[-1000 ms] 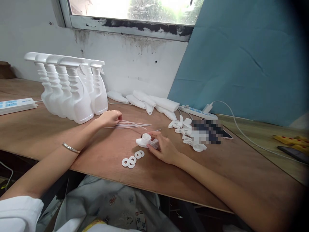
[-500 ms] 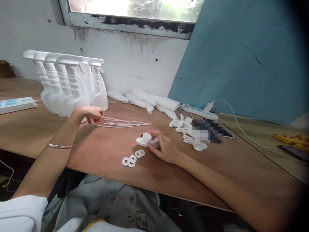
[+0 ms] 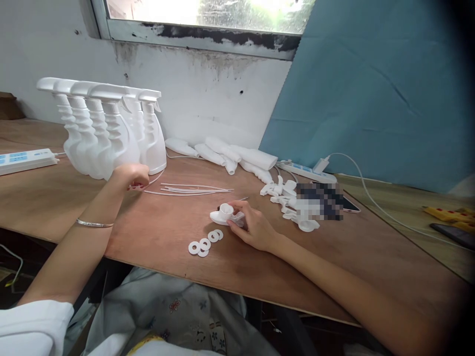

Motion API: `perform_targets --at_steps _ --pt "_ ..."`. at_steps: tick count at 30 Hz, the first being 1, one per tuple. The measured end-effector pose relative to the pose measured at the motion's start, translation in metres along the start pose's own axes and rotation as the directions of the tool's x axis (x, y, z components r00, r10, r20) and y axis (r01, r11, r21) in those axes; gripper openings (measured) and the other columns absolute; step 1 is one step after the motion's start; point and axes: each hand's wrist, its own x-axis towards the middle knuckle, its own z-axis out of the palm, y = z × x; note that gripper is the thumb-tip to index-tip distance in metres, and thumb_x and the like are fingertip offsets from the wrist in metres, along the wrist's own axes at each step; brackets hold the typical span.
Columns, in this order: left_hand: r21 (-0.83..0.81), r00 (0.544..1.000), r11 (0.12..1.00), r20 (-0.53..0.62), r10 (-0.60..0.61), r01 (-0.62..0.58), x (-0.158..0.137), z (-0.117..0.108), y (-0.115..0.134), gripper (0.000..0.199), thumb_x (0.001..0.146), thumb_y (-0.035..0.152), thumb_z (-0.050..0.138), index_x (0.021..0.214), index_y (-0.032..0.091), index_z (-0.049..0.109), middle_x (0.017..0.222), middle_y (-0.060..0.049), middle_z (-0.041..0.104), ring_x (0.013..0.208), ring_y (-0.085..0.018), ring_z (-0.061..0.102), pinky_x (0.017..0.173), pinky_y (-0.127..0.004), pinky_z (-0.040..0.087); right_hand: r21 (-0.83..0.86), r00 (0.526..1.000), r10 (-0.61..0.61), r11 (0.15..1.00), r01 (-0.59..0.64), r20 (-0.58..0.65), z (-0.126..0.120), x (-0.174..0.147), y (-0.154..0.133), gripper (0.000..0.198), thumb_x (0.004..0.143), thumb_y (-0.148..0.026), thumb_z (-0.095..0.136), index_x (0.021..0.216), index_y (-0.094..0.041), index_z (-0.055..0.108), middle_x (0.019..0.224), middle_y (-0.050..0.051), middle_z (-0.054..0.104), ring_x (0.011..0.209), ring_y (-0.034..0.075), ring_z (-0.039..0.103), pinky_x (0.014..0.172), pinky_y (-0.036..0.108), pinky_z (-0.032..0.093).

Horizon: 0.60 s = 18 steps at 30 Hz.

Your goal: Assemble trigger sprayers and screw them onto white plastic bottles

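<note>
My left hand (image 3: 130,176) is closed at the left, in front of the spray bottles, with a thin white tube (image 3: 159,177) sticking out past its fingers. Several more thin white tubes (image 3: 196,190) lie loose on the table to its right. Near the middle, my right hand (image 3: 254,226) grips a white spray trigger head (image 3: 226,212), whose round collar faces up. Between fingers and thumb, part of the head is covered. Just in front of it lie several flat white ring washers (image 3: 204,244), some overlapping.
Several white spray bottles (image 3: 122,141) stand at the back left beside a power strip (image 3: 27,160). White bottle sleeves or pieces (image 3: 256,157) lie along the wall. More white spray heads (image 3: 284,198), a blurred phone (image 3: 351,203) and another power strip (image 3: 308,172) are at right.
My left hand has drawn back a little to the left and nearer to me, pulling one tube away from the loose bunch. My right hand and the spray trigger head have stayed put.
</note>
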Motion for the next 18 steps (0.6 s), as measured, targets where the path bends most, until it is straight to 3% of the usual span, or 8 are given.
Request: perform_targets --at_steps 3,7,12,18 --pt "0.036 0.972 0.989 0.187 -0.145 0.14 -0.0038 -0.0009 0.0042 0.007 0.055 0.013 0.061 0.053 0.01 0.055 0.045 -0.007 0.057 0.053 -0.021 0.057 0.051 -0.032 0.048 0.005 1.0 -0.007 1.0 0.007 -0.005 -0.0011 0.0006 -0.0011 0.033 0.082 -0.027 0.049 0.112 -0.021 0.036 0.095 0.007 0.062 0.08 0.019 0.063 0.066 0.031 0.05" --pt "0.065 0.945 0.98 0.261 -0.197 0.186 -0.0063 -0.0026 0.007 0.007 0.054 0.013 0.062 0.053 0.011 0.055 0.045 -0.007 0.056 0.059 -0.023 0.058 0.055 -0.032 0.048 0.006 1.0 -0.019 1.0 0.019 -0.01 -0.002 0.0015 -0.0024 0.033 0.082 -0.026 0.049 0.112 -0.021 0.036 0.096 0.007 0.062 0.081 0.019 0.063 0.067 0.031 0.05" --pt "0.041 0.919 0.978 0.338 -0.204 0.203 -0.0076 -0.0017 0.0064 0.008 0.057 0.013 0.061 0.053 0.011 0.055 0.046 -0.007 0.057 0.059 -0.021 0.058 0.057 -0.03 0.049 0.001 1.0 -0.019 1.0 0.019 -0.01 -0.0015 0.0016 -0.0022 0.033 0.082 -0.025 0.049 0.112 -0.021 0.036 0.097 0.008 0.061 0.082 0.02 0.062 0.068 0.031 0.051" --pt "-0.02 0.918 0.989 0.374 -0.131 0.15 -0.0102 -0.0003 0.011 0.01 0.059 0.014 0.06 0.051 0.011 0.055 0.048 -0.006 0.058 0.058 -0.017 0.057 0.057 -0.026 0.049 -0.001 1.0 -0.001 1.0 0.001 0.001 -0.0005 0.0011 -0.0005 0.034 0.082 -0.026 0.05 0.112 -0.02 0.036 0.093 0.007 0.061 0.077 0.019 0.062 0.064 0.03 0.05"
